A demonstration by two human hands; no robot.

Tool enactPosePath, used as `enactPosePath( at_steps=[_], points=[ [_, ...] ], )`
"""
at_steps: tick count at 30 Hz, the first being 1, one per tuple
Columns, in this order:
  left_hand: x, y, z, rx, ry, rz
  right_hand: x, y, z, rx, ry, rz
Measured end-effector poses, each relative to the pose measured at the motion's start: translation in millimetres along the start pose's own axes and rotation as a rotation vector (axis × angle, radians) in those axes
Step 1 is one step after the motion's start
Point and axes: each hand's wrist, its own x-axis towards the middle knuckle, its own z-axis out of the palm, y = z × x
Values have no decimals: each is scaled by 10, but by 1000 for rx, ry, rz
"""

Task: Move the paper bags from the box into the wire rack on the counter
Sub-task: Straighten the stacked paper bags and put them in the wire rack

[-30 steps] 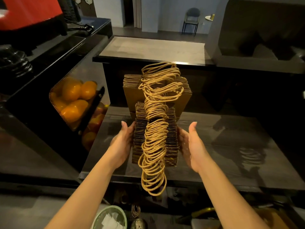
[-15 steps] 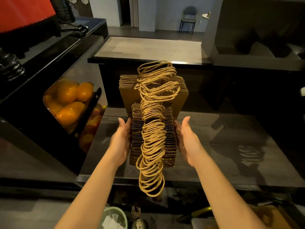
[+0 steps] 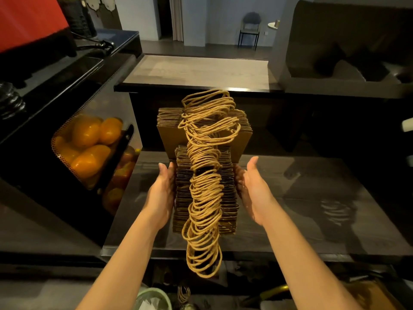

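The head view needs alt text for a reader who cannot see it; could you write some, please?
The left hand and right hand, fingers straight, bracket a stack of folded brown paper bags with twisted handles over a dark counter. Wider bags stand behind it; oranges fill a machine at left.

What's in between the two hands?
A stack of folded brown paper bags sits between the left hand and right hand, as the head view shows.

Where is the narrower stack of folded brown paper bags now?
Head view, centre: the narrower paper bag stack is over the dark glossy counter between the left hand and right hand, in front of the wider brown bag stack.
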Motion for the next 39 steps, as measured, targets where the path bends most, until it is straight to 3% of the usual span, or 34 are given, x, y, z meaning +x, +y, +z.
enactPosePath(
  at_steps=[8,20,29,33,39],
  points=[
    [71,-39,-45,9,-41,-4,104,85,-42,-51,-10,-2],
    [159,74,-25,152,-39,139,243,-22,-27,-67,1,-46],
    [239,105,-83,179,-71,128,379,37,-30,-83,-18,-23],
    [285,163,-92,203,-39,118,506,-12,-29,-99,88,15],
    [282,104,-57,194,-61,103,600,-37,-1,-97,74,22]
  ],
)
